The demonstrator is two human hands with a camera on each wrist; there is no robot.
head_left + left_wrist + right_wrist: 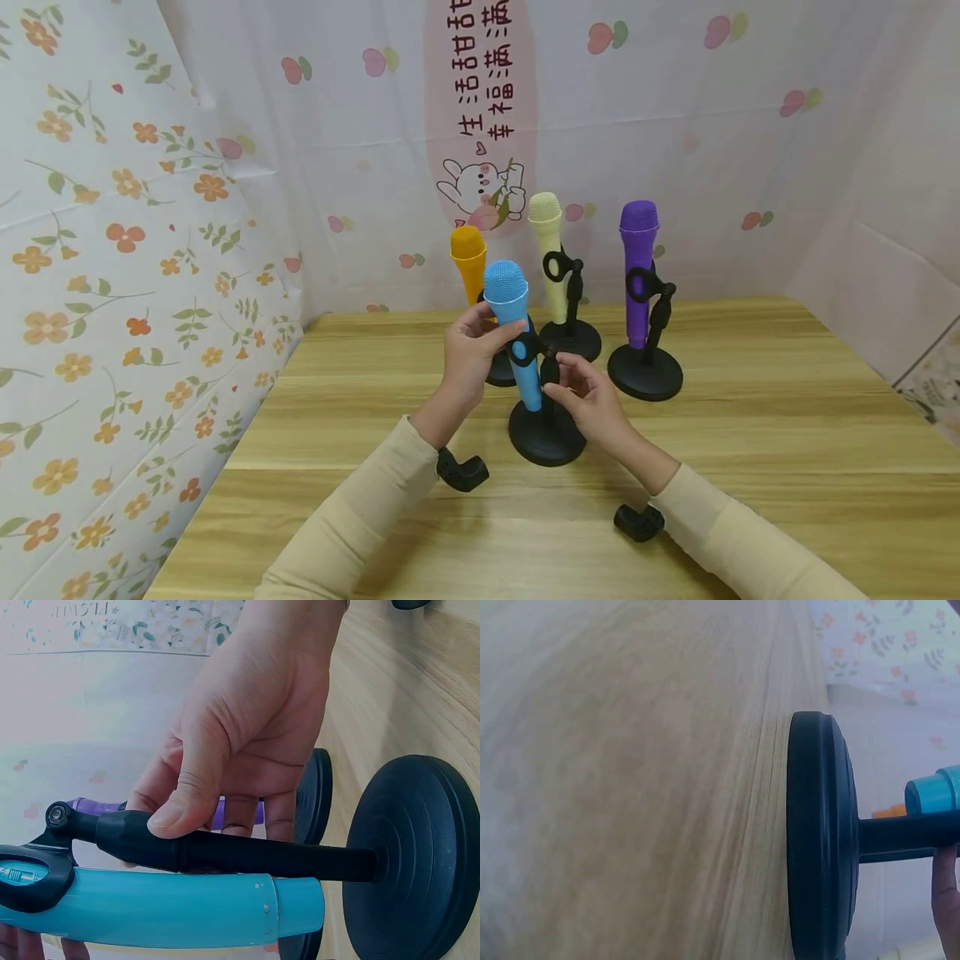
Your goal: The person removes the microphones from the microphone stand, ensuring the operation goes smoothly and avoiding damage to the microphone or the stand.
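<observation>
A blue microphone (505,283) sits tilted in the ring clip of a black desk stand (547,442). My left hand (467,354) grips its upper body, just below the ribbed head. On the other side, my right hand (595,407) pinches the stand's upright, and the left wrist view shows the thumb pressed along this black pole (225,852). The round base (821,832) stands on the tabletop in the right wrist view, with the microphone's tail end (930,793) beside the pole. The left hand's fingers (30,945) show only partly under the microphone.
Behind stand an orange microphone (468,250), partly hidden, a cream one (553,275) and a purple one (638,250), each with a black stand. Two black curved pieces, one at left (463,473) and one at right (639,523), lie on the wooden table (750,467) near my forearms.
</observation>
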